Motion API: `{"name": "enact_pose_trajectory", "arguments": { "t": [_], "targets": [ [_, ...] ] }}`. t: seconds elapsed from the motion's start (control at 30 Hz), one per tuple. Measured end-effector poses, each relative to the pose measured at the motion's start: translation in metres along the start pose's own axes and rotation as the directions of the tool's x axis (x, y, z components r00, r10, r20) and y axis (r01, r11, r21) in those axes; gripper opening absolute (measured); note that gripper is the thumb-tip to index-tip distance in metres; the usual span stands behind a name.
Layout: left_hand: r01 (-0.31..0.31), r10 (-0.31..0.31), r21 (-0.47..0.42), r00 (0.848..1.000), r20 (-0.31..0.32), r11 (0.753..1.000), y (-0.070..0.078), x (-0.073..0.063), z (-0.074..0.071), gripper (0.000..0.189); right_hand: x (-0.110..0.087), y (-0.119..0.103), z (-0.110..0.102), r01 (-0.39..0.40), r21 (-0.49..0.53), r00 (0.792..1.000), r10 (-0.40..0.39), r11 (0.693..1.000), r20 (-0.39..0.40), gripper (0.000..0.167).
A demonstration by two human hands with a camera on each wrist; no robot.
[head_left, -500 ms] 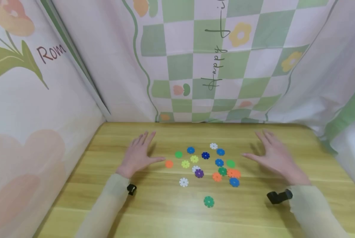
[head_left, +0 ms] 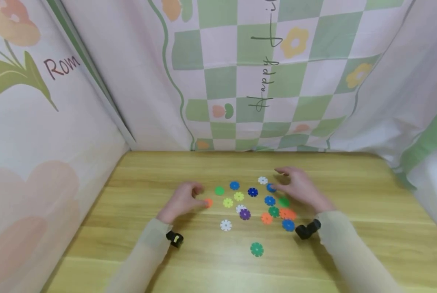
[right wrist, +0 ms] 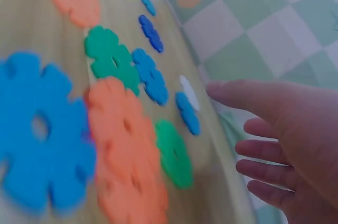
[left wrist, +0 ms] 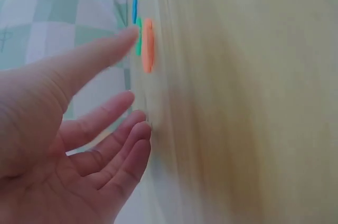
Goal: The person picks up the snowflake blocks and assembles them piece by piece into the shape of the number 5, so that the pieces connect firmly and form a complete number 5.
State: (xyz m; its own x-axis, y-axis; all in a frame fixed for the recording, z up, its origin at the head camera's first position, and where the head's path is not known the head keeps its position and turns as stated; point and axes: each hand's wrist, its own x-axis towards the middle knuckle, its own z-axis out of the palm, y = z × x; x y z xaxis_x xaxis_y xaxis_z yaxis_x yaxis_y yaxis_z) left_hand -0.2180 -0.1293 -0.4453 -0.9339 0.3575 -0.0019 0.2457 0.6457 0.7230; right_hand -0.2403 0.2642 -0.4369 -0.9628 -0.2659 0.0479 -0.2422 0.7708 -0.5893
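Note:
Flat, notched plastic snowflake discs in several colours lie scattered on the wooden table. My left hand (head_left: 182, 202) is at the left of the scatter, fingers loosely bent, its thumb tip by an orange disc (head_left: 209, 202). In the left wrist view nothing sits between the thumb and fingers, and the orange disc (left wrist: 148, 47) lies beyond the thumb. At the far right of the scatter, my right hand (head_left: 303, 188) has its thumb over part of a blue disc (head_left: 269, 189). The right wrist view shows that thumb apart from the fingers, with nothing held.
A purple disc (head_left: 245, 215) overlaps a white one mid-scatter. Orange discs (head_left: 287, 213) overlap at the right, near another blue disc (head_left: 288, 225). One green disc (head_left: 256, 249) lies nearest the front. A checked curtain (head_left: 222, 83) hangs behind the table.
Both hands have moved inward over the table, the right one farther, to the left. Their fingers were spread wide and are now more bent. The discs have stayed in place.

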Motion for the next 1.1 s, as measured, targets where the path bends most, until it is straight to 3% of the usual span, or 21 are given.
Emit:
{"name": "enact_pose_trajectory", "arguments": {
  "t": [0.23,0.47,0.73,0.83,0.97,1.1],
  "targets": [
    [0.031,-0.032,0.010,0.999,0.029,0.999,0.004,0.004,0.008,0.039,0.026,-0.001,0.015,-0.013,0.068,1.000,0.012,0.998,0.010,0.052],
    [0.031,-0.031,0.000,0.998,0.049,1.000,0.005,0.005,0.010,0.025,0.034,-0.006,0.027,0.008,0.082,1.000,-0.007,0.997,-0.015,0.028],
    [0.072,-0.068,-0.055,0.995,0.069,0.996,0.008,0.003,0.010,0.028,0.033,-0.012,0.037,-0.071,0.133,0.997,0.072,0.989,-0.001,0.028],
    [0.061,-0.055,-0.090,0.996,0.065,0.994,0.010,0.003,0.011,0.028,0.030,-0.014,0.039,-0.077,0.153,0.996,0.083,0.985,-0.033,0.027],
    [0.030,-0.026,-0.132,0.999,0.033,0.991,0.013,0.003,0.014,0.024,0.023,-0.017,0.038,-0.067,0.206,0.990,0.090,0.976,-0.106,0.023],
    [0.016,-0.020,-0.160,1.000,-0.024,0.987,0.017,0.004,0.018,0.020,0.014,-0.024,0.031,-0.088,0.314,0.981,0.137,0.945,-0.136,0.024]
  ]
}}
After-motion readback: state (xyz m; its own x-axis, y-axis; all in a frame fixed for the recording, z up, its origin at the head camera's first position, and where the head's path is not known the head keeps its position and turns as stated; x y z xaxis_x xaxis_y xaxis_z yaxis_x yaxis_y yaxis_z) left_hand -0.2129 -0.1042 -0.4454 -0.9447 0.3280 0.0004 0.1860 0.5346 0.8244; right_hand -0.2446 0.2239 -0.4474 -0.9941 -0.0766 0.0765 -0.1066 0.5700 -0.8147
